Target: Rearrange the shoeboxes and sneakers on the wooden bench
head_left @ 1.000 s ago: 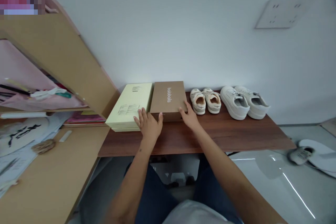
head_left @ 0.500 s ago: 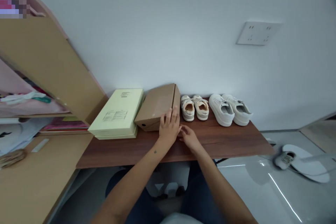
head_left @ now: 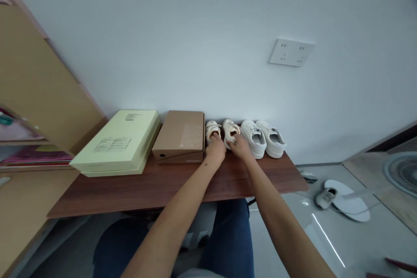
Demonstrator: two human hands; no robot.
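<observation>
My left hand is closed on the heel of the left cream sneaker, its fingers at the shoe's opening. My right hand grips the heel of the right cream sneaker in the same way. Both small sneakers stand side by side, toes to the wall, on a dark brown wooden board. Just left of them lies a brown shoe box with its lid down. To their right is a pair of larger white sneakers.
A pale yellow box lies at the left of the board, beside a light wooden shelf unit. On the wall is a white socket plate. A grey shoe, a white round base and a fan are on the floor at right.
Both hands have left the brown box and moved right to the cream sneakers, taking hold of their heels. The box, tilted before, now lies flat. The view has shifted right.
</observation>
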